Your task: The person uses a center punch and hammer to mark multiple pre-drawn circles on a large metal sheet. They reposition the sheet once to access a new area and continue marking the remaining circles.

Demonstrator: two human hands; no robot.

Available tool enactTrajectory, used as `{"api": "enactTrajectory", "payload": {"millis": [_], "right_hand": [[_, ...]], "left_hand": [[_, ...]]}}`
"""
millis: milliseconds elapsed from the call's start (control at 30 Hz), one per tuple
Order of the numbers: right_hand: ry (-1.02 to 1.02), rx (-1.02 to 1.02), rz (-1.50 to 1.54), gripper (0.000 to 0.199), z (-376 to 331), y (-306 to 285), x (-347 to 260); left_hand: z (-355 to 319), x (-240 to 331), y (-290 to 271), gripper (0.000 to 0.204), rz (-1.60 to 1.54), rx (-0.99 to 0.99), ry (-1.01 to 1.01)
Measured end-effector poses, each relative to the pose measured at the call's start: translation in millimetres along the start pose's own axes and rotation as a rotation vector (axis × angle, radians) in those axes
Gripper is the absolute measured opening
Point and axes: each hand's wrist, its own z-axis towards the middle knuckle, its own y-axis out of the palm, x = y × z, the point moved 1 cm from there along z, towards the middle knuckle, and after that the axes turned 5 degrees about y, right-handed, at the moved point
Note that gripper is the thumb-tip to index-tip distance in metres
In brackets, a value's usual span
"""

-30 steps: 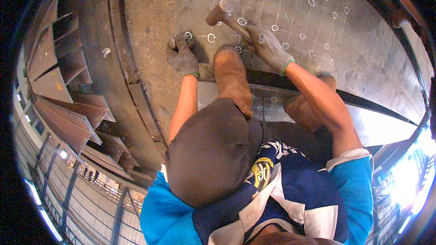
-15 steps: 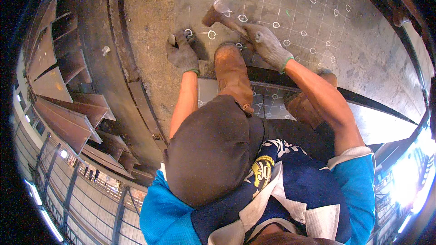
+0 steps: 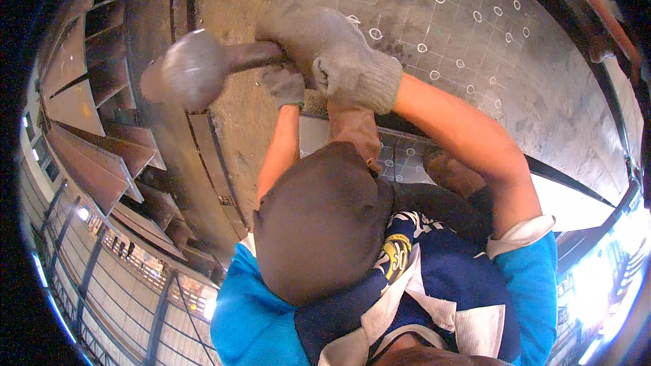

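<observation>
My right hand (image 3: 352,61), in a grey knitted work glove, is closed around the handle of a hammer (image 3: 196,71). The hammer is raised close to the camera, its rounded metal head pointing left and slightly blurred. Below it, my gloved left hand (image 3: 283,87) is down by the edge of a dark steel plate (image 3: 434,71). Its fingers are curled, but the hammer handle and my right hand cover part of them, so what they hold cannot be made out. White chalk circles and thin grid lines mark the plate.
My brown boot (image 3: 354,129) stands at the plate's edge, with the other boot (image 3: 451,169) farther right. Several steel plates (image 3: 88,163) lean in a stack at the left. A long metal rail (image 3: 207,149) runs along the brown floor (image 3: 234,0).
My right hand has lifted the hammer up and left from low over the plate. The left hand stays in nearly the same place and is now partly covered.
</observation>
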Motion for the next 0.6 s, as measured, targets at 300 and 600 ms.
{"api": "enactTrajectory", "payload": {"millis": [300,600], "right_hand": [[0.457,-0.442,-0.181,0.026,-48,-26,39],[0.297,0.158,-0.282,0.03,-119,-47,145]], "left_hand": [[-30,34,-37,0.037,-0.89,0.548,0.208],[-27,48,-65,0.023,-1.309,0.597,-0.084]]}}
